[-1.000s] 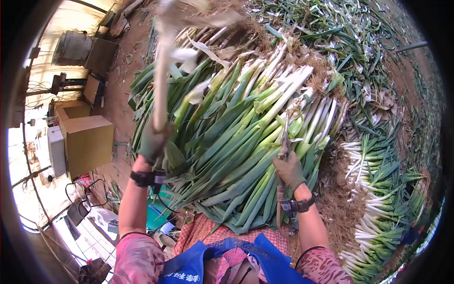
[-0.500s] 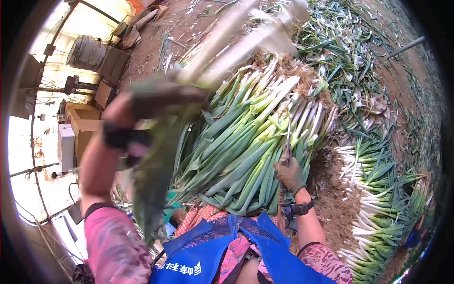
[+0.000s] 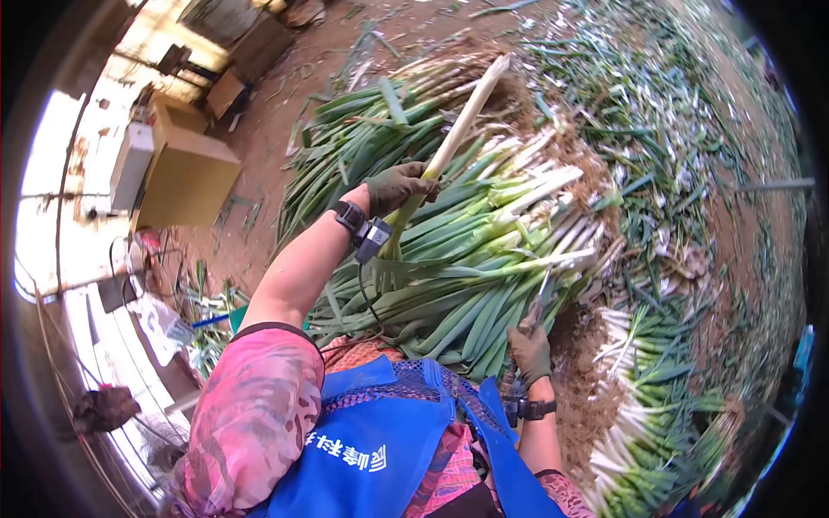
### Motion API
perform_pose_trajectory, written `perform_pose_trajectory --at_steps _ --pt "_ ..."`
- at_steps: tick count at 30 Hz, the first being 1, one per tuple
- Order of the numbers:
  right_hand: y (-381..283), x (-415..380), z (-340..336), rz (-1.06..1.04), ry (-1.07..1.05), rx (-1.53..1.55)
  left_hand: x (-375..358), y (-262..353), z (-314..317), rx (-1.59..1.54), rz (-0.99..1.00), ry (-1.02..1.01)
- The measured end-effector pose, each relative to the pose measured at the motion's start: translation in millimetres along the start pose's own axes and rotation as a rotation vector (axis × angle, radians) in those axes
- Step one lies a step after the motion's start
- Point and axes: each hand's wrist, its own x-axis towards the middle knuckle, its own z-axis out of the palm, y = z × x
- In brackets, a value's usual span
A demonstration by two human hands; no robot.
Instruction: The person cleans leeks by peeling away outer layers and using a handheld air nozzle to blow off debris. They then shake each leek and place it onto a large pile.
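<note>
My left hand (image 3: 399,186), in a dark glove, is wrapped round a thick leek (image 3: 467,116). Its white stalk points up and to the right, and its green leaves hang below my fist over the leek pile (image 3: 458,324). Lower on the right, my gloved right hand (image 3: 529,352) is closed on an air blow gun (image 3: 541,300), whose thin metal nozzle points up by the pile's white stalks. Part of the tool is hidden by my fingers.
A row of cleaned leeks (image 3: 617,432) lies at the lower right. Leaf scraps (image 3: 630,138) cover the ground at the upper right. A second leek bunch (image 3: 345,164) lies beyond my left hand. A cardboard box (image 3: 186,181) stands at the left.
My left hand has moved right and down from the left side; a blurred bunch of stalks there before is gone, and one leek is now in it. My right hand is slightly lower, still on the air blow gun.
</note>
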Motion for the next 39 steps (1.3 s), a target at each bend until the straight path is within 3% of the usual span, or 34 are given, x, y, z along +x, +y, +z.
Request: perform_pose_trajectory --at_steps 1,3,5,8,11,12,15,16,20,25,28,30,32,33,34,35,39 --pt "3.8 4.6 5.0 -0.027 -0.026 -0.046 -9.4 -6.5 -11.8 0.075 0.021 0.052" --pt "-54.8 0.0 5.6 0.206 -0.08 0.025 -40.4 -5.3 -26.6 0.142 0.085 0.222" --pt "-27.4 6.6 16.2 -0.033 -0.133 -0.091 -73.0 -2.1 -43.6 -0.017 0.206 0.399" --pt "-65.6 9.4 24.7 0.17 -0.113 -0.121 -129.1 14.2 -81.4 -0.114 0.265 0.554" --pt "-54.3 17.9 34.0 0.106 -0.132 -0.172 -186.6 46.4 -95.2 -0.148 0.329 0.683" --pt "-80.7 14.0 28.7 0.12 -0.144 -0.249 -202.4 55.3 -100.6 -0.145 0.348 0.715" --pt "-78.5 17.4 32.8 0.109 -0.126 -0.412 -238.3 83.1 -120.6 0.004 0.432 0.671" --pt "-84.2 16.3 32.6 0.16 -0.118 -0.44 -244.6 95.9 -113.7 0.105 0.433 0.811" --pt "-99.3 7.1 31.2 0.172 -0.088 -0.459 -250.6 120.9 -115.0 0.869 0.47 1.052" --pt "-62.2 -3.9 31.3 0.265 -0.073 -0.346 -212.5 137.8 -65.3 1.498 0.447 1.048" --pt "-19.9 -14.9 35.5 0.172 0.004 -0.163 -164.5 120.8 -54.8 1.662 0.556 0.859" --pt "-45.8 -29.1 27.1 0.276 -0.018 -0.295 -134.6 108.7 -41.9 1.786 0.634 0.768" --pt "-71.3 -38.5 17.8 0.423 -0.069 -0.391 -114.4 98.6 -22.1 1.773 0.72 0.707" --pt "-47.9 -38.2 19.4 0.381 -0.05 -0.369 -104.1 92.1 -17.1 1.763 0.811 0.654" --pt "-13.7 -35.9 25.3 0.341 -0.03 -0.346 -99.9 87.6 -7.0 1.766 0.717 0.598" --pt "-12.0 -38.0 24.4 0.332 -0.018 -0.341 -90.0 74.1 -5.1 1.686 0.814 0.602" --pt "-62.4 -49.9 11.6 0.371 -0.019 -0.374 -72.6 21.7 -3.6 1.588 0.869 0.628"
